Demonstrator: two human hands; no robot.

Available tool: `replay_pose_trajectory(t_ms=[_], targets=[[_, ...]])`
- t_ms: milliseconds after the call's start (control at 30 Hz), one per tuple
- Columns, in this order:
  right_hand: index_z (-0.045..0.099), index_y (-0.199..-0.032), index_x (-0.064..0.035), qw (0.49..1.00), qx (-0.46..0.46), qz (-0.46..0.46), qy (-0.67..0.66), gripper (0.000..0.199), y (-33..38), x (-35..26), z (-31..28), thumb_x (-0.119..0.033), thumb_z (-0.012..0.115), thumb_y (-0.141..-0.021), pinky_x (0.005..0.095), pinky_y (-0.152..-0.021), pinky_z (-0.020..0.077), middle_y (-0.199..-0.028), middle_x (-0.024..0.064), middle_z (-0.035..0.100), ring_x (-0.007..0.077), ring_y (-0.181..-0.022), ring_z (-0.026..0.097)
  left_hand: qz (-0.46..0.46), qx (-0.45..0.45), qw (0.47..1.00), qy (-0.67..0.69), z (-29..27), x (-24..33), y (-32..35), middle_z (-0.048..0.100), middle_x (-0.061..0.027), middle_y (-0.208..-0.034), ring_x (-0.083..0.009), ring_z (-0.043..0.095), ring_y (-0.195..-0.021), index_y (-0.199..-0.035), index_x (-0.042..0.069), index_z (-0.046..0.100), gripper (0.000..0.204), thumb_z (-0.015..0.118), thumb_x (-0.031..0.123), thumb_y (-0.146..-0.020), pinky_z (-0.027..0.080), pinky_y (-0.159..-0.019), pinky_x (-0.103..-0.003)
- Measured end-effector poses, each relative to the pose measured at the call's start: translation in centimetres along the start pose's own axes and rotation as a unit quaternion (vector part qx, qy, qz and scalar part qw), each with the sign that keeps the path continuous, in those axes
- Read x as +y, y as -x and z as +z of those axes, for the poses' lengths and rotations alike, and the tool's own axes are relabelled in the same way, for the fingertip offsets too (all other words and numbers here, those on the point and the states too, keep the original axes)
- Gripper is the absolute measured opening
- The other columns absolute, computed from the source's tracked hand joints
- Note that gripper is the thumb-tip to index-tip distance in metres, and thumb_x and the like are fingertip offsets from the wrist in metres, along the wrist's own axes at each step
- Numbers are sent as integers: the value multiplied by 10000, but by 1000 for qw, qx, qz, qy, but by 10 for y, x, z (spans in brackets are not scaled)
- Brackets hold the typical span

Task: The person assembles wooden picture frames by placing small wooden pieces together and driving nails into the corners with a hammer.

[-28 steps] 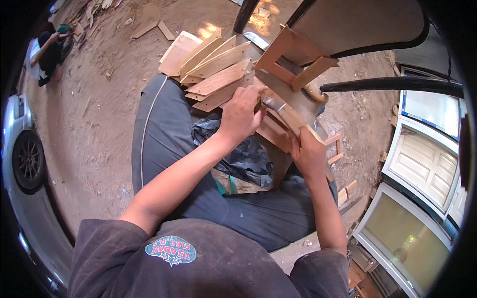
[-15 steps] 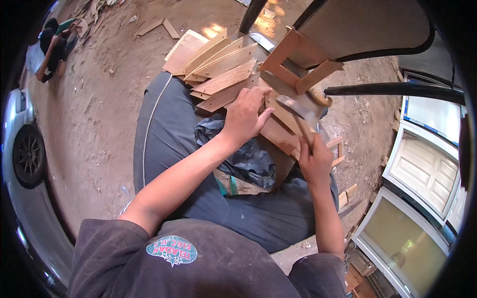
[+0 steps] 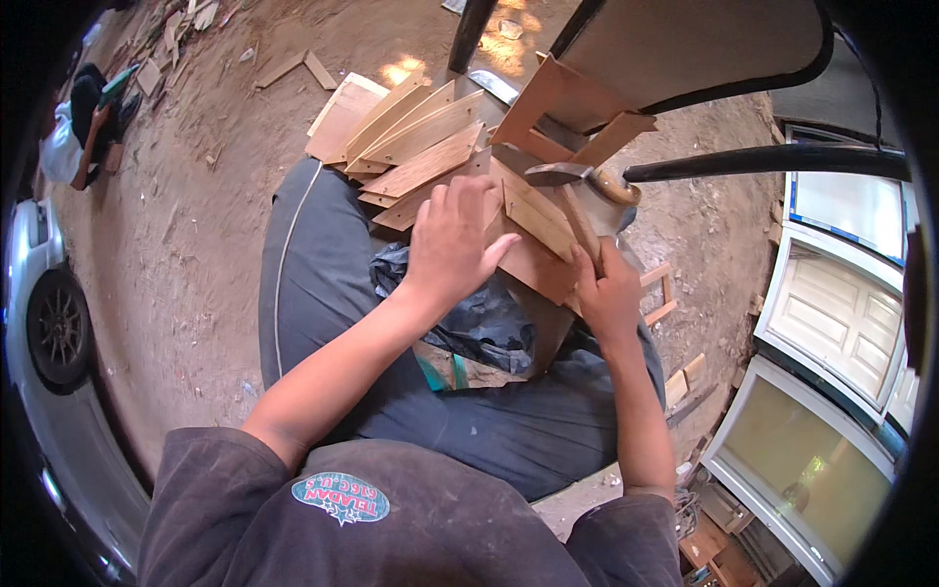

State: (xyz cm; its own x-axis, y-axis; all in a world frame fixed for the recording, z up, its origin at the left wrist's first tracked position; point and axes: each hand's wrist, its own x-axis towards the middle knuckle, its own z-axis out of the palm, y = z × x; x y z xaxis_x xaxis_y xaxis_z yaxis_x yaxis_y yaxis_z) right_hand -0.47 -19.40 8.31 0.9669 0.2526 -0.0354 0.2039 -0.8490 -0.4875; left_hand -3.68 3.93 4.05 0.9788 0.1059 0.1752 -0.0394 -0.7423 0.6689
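From my remote seat I see brown dirt ground (image 3: 186, 274) spreading wide, a grey car (image 3: 88, 460) at the left and white-framed panels (image 3: 802, 460) at the right. Far of the lap, thin wooden boards (image 3: 421, 142) lie fanned; just right of them slants a wooden workpiece (image 3: 540, 223). My left hand's (image 3: 452, 240) grip looks released beside it; my right hand's (image 3: 610, 293) grip clasps a hammer (image 3: 579, 220), head pointing far.

L forearm (image 3: 347, 352) is slanting up-rt, L hand (image 3: 452, 235) showing its back, thumb (image 3: 501, 249) spreading wide. R forearm (image 3: 643, 416) is standing near-vert., R hand (image 3: 610, 293) gripping.
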Motion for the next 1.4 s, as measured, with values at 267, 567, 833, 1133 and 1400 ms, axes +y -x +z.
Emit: replay_pose_trajectory(t_ms=[267,567,833,1133,1400], targets=[[664,-1094,-22,998,-29,18,-56,354,-11,-1,17,-332,772,-961,517,-699,539,-870,270,716,477,-833,710,8,-76,992,-99,12,2,0,596,-101,-955,-305,572,-967,-976,63,605,423,848,350,-783,451,-809,-436],[667,-1257,-19,996,-72,28,-42,586,-28,-9,41,-420,845,-868,507,-756,573,-906,270,740,466,-857,727,-2,-63,998,-20,22,-2,2,598,-137,-972,-349,608,-968,-987,22,593,424,846,275,-760,499,-837,-467],[676,-1198,-14,998,-54,22,-37,502,-29,-13,45,-344,861,-867,470,-721,575,-926,253,754,421,-857,757,6,-54,998,-35,20,2,1,590,-156,-1029,-364,595,-1024,-1095,-20,587,457,807,236,-787,522,-868,-462],[683,-1175,-16,996,-39,52,-58,473,-22,-23,26,-324,851,-857,460,-703,558,-852,213,732,382,-789,723,-102,-58,969,216,11,9,0,698,-272,-1055,-433,683,-1000,-1242,-48,574,516,811,212,-865,554,-899,-477],[689,-1120,-33,993,-76,82,-38,411,-5,-34,2,-272,862,-834,434,-665,560,-795,179,723,354,-736,740,-291,-205,813,461,16,15,10,728,-141,-983,-171,731,-848,-1221,-15,576,377,770,162,-950,576,-666,-330]])
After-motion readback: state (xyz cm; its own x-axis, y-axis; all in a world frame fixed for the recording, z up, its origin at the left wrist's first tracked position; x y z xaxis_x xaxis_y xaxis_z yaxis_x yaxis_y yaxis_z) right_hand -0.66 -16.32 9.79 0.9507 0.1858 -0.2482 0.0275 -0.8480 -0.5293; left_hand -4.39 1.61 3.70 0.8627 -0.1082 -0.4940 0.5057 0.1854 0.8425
